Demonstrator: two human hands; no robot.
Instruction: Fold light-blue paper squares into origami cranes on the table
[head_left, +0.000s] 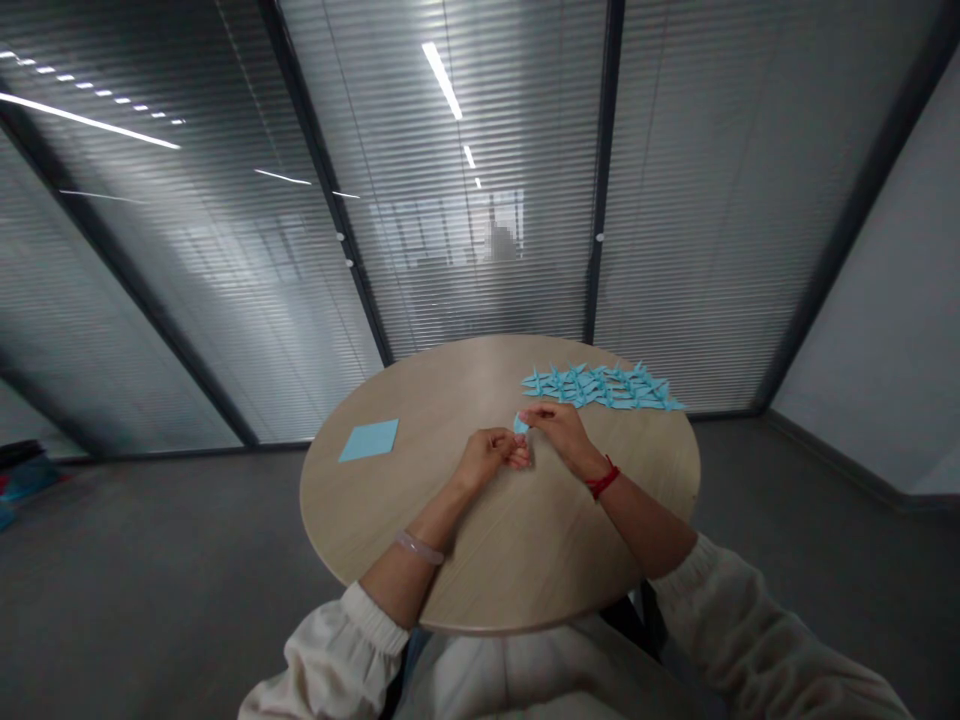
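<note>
Two cream sleeves lie nearest, well on the near side of the fingers. Beyond them come the wrists, a pale bangle on the left one and a red bracelet on the right, both behind their fingers.

The left hand has its thumb and forefinger drawn together, apparently pinching the lower end of a small folded blue paper, while its other fingers curl below. The right hand reaches in from the other side, its thumb and forefinger closed on the upper edge with hardly any gap. So the paper sits between the two sets of fingertips, held just above the table. Its long axis seems to run away from the body, leaning slightly, one narrow end toward the far side; much is covered, so I can't tell which end is which.

With so little paper exposed, a crease could land off-line if the left pinch slips while the right fingers press, and a hard tug could tear a thin corner.

Left of the left fingers, well apart, lies flat square blue paper. Just beyond the right fingers, folded paper cranes crowd together in rows reaching off to the right. Farthest past the fingers stand glass panels with blinds.
</note>
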